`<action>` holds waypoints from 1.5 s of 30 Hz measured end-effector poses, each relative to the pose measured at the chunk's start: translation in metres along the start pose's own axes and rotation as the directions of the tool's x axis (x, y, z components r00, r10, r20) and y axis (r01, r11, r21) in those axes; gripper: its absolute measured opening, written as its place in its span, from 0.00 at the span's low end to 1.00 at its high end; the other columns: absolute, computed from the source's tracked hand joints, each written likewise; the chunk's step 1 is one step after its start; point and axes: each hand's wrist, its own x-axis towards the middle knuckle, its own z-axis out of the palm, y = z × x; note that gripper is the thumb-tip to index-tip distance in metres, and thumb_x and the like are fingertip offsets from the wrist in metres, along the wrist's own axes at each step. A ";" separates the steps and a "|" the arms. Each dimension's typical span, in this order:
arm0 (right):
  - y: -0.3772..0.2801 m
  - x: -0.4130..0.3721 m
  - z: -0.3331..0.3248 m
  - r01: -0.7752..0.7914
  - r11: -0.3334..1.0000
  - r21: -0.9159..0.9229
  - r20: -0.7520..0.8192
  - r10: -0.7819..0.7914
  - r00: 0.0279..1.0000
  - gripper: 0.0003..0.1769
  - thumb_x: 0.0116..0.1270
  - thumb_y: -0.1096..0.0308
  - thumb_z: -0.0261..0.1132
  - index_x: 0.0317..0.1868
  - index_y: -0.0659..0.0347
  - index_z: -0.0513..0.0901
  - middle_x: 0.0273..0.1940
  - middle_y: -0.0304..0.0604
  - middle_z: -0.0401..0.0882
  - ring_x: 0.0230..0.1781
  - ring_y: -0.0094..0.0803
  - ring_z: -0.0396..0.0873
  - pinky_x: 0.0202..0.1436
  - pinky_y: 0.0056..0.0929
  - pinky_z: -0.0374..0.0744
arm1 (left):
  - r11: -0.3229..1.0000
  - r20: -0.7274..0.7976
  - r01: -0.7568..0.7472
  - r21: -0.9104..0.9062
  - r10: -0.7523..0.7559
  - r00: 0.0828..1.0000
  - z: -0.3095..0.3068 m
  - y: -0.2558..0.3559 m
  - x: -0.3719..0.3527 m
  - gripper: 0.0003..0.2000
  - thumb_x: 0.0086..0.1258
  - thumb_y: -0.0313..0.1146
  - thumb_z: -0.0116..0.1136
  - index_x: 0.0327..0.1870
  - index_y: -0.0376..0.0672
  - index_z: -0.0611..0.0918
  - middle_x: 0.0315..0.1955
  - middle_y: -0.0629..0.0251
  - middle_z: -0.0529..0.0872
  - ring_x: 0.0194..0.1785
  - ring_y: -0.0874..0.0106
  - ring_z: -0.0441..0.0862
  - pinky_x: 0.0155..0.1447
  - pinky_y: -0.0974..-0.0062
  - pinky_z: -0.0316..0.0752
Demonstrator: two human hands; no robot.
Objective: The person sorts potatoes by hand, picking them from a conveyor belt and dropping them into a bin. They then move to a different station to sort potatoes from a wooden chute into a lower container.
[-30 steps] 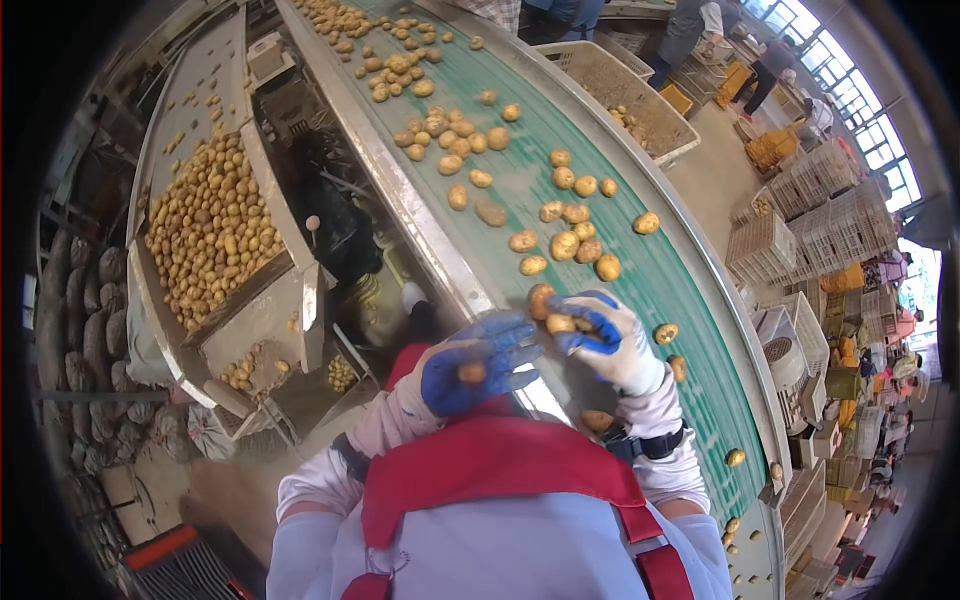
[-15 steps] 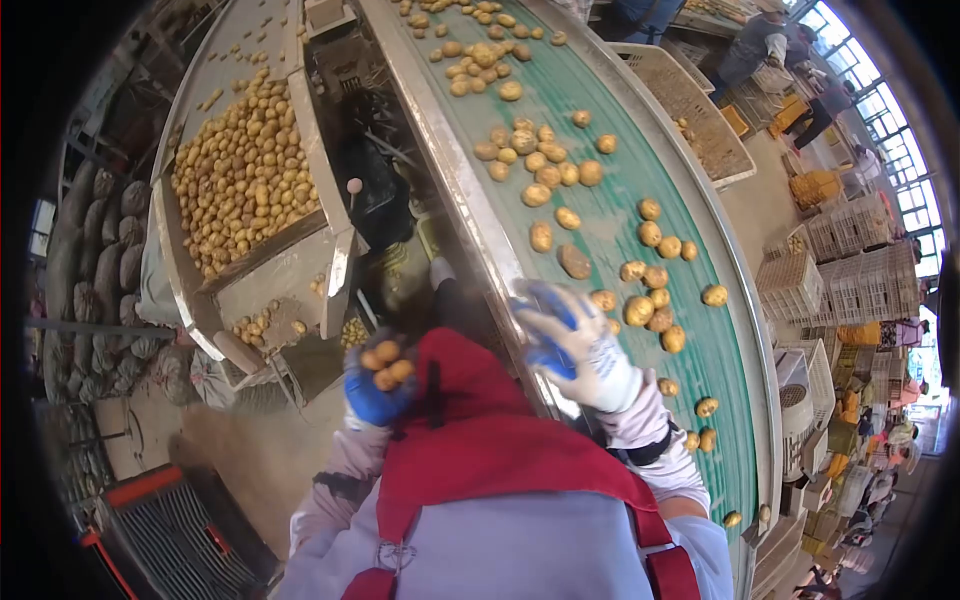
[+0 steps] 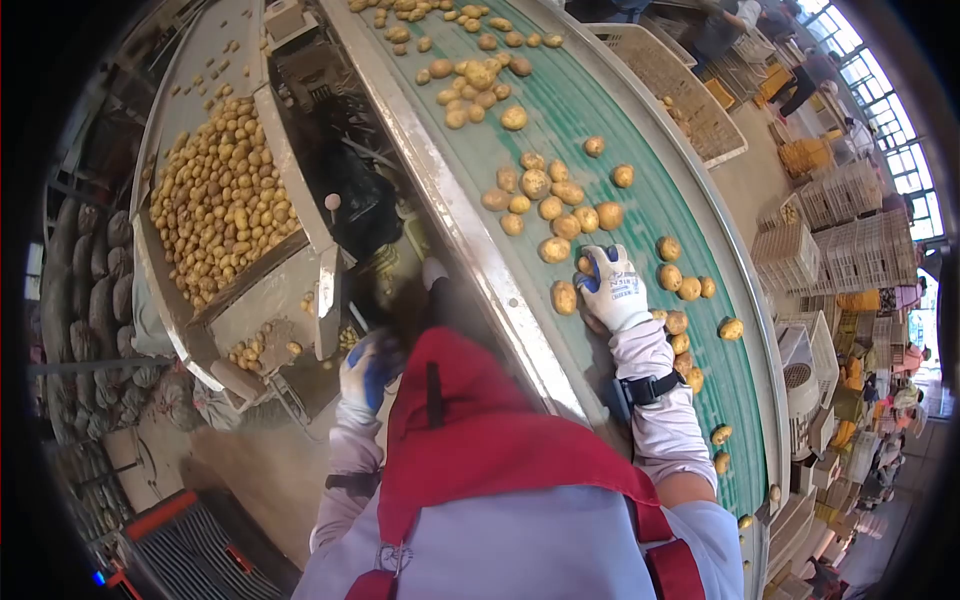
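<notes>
Potatoes (image 3: pixel 566 226) lie in loose groups on the green conveyor belt (image 3: pixel 640 205). On the belt, my right hand (image 3: pixel 615 288), in a white and blue work glove, has its fingers curled over a potato (image 3: pixel 584 265), which is partly hidden. Another potato (image 3: pixel 563 297) rests just left of that hand. My left hand (image 3: pixel 366 374), gloved the same way, is off the belt's left side, near the gap beside the sorting tray. Its blue palm side shows no potato, and its fingertips are blurred but look apart.
A metal rail (image 3: pixel 480 245) edges the belt on my side. To the left, a tray (image 3: pixel 318 262) holds a large heap of potatoes (image 3: pixel 225 195). Filled sacks (image 3: pixel 95 290) are stacked at far left. Crates (image 3: pixel 850 250) and other people stand beyond the belt.
My right hand has moved down and forward onto a potato on the belt. The several potatoes in my left hand are no longer visible there, and that hand has turned over.
</notes>
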 end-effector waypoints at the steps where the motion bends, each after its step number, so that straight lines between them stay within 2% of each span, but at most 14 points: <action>1: 0.002 0.001 0.001 -0.015 1.000 0.000 0.002 0.015 1.000 0.27 0.60 0.59 0.65 0.61 0.53 0.75 0.57 0.54 0.74 0.56 0.51 0.77 0.58 0.44 0.77 | 0.968 0.022 -0.071 0.239 0.068 0.997 0.049 0.026 -0.007 0.18 0.76 0.34 0.54 0.62 0.36 0.77 0.47 0.60 0.84 0.49 0.67 0.83 0.54 0.68 0.81; 3: 0.011 -0.001 -0.017 0.014 1.000 0.001 0.055 -0.014 0.998 0.25 0.60 0.60 0.65 0.58 0.53 0.76 0.55 0.53 0.75 0.53 0.52 0.78 0.56 0.45 0.78 | 0.767 0.357 -0.497 0.405 0.368 0.858 0.108 0.055 -0.006 0.21 0.64 0.24 0.66 0.59 0.33 0.78 0.49 0.59 0.85 0.54 0.72 0.81 0.61 0.75 0.73; 7: -0.001 -0.010 -0.048 0.193 0.981 0.030 -0.088 -0.190 0.978 0.22 0.58 0.60 0.66 0.54 0.53 0.78 0.54 0.52 0.76 0.50 0.52 0.79 0.55 0.45 0.77 | -0.272 0.879 -0.878 0.394 0.391 0.274 0.214 0.079 0.020 0.17 0.55 0.32 0.72 0.48 0.48 0.86 0.49 0.59 0.86 0.55 0.58 0.82 0.63 0.63 0.74; 11: -0.001 0.017 -0.009 0.450 0.892 -0.050 -0.128 -0.453 0.883 0.20 0.55 0.60 0.67 0.50 0.53 0.79 0.55 0.46 0.77 0.57 0.46 0.75 0.58 0.48 0.74 | -0.658 0.780 -0.630 0.412 -0.103 0.618 0.281 0.039 0.062 0.13 0.65 0.39 0.59 0.48 0.52 0.87 0.65 0.59 0.76 0.67 0.61 0.73 0.68 0.62 0.67; 15: 0.002 0.005 0.012 0.315 0.917 -0.245 -0.074 -0.341 0.937 0.27 0.52 0.58 0.68 0.54 0.54 0.79 0.62 0.47 0.73 0.60 0.50 0.71 0.61 0.51 0.72 | -0.757 0.650 -0.582 0.296 -0.286 0.704 0.306 0.031 0.053 0.11 0.68 0.35 0.55 0.48 0.54 0.87 0.64 0.58 0.75 0.64 0.64 0.75 0.62 0.66 0.72; 25: 0.019 -0.027 -0.014 0.129 0.953 -0.274 0.214 -0.071 0.974 0.21 0.62 0.60 0.62 0.57 0.49 0.79 0.56 0.57 0.76 0.47 0.47 0.84 0.47 0.44 0.82 | -0.608 0.596 -0.763 0.219 -0.536 0.598 0.320 0.019 0.041 0.16 0.58 0.35 0.67 0.49 0.53 0.85 0.52 0.59 0.80 0.54 0.62 0.82 0.57 0.65 0.76; 28: 0.067 -0.044 -0.027 0.207 0.937 0.281 -0.089 -0.190 0.978 0.19 0.58 0.66 0.66 0.51 0.56 0.80 0.51 0.52 0.79 0.50 0.48 0.81 0.54 0.41 0.79 | 0.254 0.894 -0.857 0.447 -0.110 0.434 0.276 0.006 0.037 0.16 0.64 0.34 0.65 0.53 0.48 0.82 0.51 0.56 0.82 0.58 0.59 0.80 0.63 0.61 0.75; 29: 0.072 -0.051 -0.036 0.213 0.879 0.426 -0.137 -0.170 0.976 0.18 0.56 0.69 0.69 0.49 0.59 0.80 0.49 0.51 0.81 0.51 0.46 0.81 0.57 0.39 0.77 | 0.258 0.891 -0.853 0.453 -0.107 0.441 0.268 0.006 0.029 0.16 0.64 0.34 0.65 0.53 0.48 0.82 0.51 0.56 0.82 0.58 0.59 0.80 0.63 0.61 0.75; 31: 0.036 -0.063 -0.072 0.321 0.829 0.458 -0.278 -0.210 0.937 0.18 0.56 0.72 0.68 0.49 0.61 0.79 0.49 0.51 0.80 0.51 0.46 0.81 0.56 0.37 0.77 | 0.989 0.814 0.123 0.076 -0.133 0.565 0.256 0.003 0.007 0.18 0.70 0.36 0.60 0.60 0.46 0.78 0.55 0.57 0.80 0.63 0.59 0.77 0.64 0.58 0.75; 34: -0.025 -0.069 -0.094 0.534 0.795 0.287 -0.361 -0.427 0.829 0.25 0.54 0.65 0.72 0.53 0.55 0.79 0.54 0.52 0.76 0.51 0.51 0.81 0.54 0.40 0.80 | 0.899 0.690 0.301 -0.319 0.003 0.724 0.245 -0.025 0.004 0.20 0.75 0.41 0.54 0.64 0.44 0.73 0.60 0.57 0.77 0.65 0.58 0.74 0.66 0.54 0.74; 37: -0.067 -0.070 -0.086 0.607 0.746 0.272 -0.164 -0.586 0.794 0.33 0.55 0.60 0.73 0.62 0.50 0.75 0.61 0.53 0.70 0.55 0.53 0.79 0.54 0.42 0.80 | 0.942 0.798 0.110 -0.316 0.201 0.569 0.238 0.028 -0.033 0.22 0.73 0.29 0.55 0.67 0.40 0.67 0.60 0.56 0.75 0.64 0.62 0.74 0.67 0.57 0.74; 38: -0.066 -0.064 -0.080 0.585 0.745 0.321 -0.183 -0.557 0.810 0.33 0.56 0.60 0.72 0.63 0.50 0.74 0.60 0.52 0.71 0.55 0.52 0.79 0.54 0.42 0.80 | 0.688 0.739 0.570 -0.450 -0.071 0.670 0.228 0.037 -0.035 0.22 0.76 0.39 0.53 0.66 0.41 0.68 0.60 0.57 0.74 0.65 0.61 0.73 0.66 0.56 0.74; 39: -0.065 -0.056 -0.075 0.562 0.742 0.366 -0.200 -0.527 0.826 0.33 0.57 0.59 0.72 0.64 0.50 0.74 0.60 0.51 0.72 0.55 0.52 0.78 0.54 0.42 0.80 | 0.922 0.609 0.226 -0.314 0.013 0.793 0.184 -0.001 -0.015 0.25 0.77 0.50 0.48 0.67 0.43 0.69 0.59 0.59 0.75 0.62 0.61 0.73 0.60 0.60 0.76; 45: -0.042 -0.008 -0.015 0.137 0.990 -0.043 -0.025 -0.138 0.990 0.31 0.64 0.48 0.64 0.64 0.53 0.74 0.62 0.56 0.71 0.56 0.51 0.78 0.55 0.46 0.79 | 0.474 0.690 0.638 -0.607 -0.083 0.719 0.099 0.014 -0.034 0.19 0.74 0.50 0.52 0.55 0.47 0.74 0.43 0.69 0.72 0.40 0.73 0.70 0.40 0.74 0.72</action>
